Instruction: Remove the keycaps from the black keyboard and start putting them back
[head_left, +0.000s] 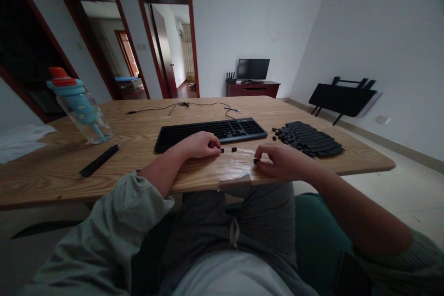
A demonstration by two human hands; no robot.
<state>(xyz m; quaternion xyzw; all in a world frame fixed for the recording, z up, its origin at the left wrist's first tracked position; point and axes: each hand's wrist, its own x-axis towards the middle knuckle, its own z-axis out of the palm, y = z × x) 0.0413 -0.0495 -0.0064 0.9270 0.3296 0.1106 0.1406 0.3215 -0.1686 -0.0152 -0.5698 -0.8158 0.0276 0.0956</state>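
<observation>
Two bare hands over loose black keycaps at the near edge of the worktop [138, 159].

From here I see the right hand [277, 161] pinching a keycap [255, 161] between thumb and forefinger; the left hand [199, 144] is curled, a dark piece [222, 150] at its fingertips, though I can't tell whether it's gripped. A single key [234, 149] lies between them, the keyboard [243, 129] just beyond, and a key pile [308, 138] to the right.

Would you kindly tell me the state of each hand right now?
Left hand: fingers curled, fingertips at a small black keycap; whether gripped cannot be told.
Right hand: closed, holding a second small black keycap between thumb and finger.
</observation>
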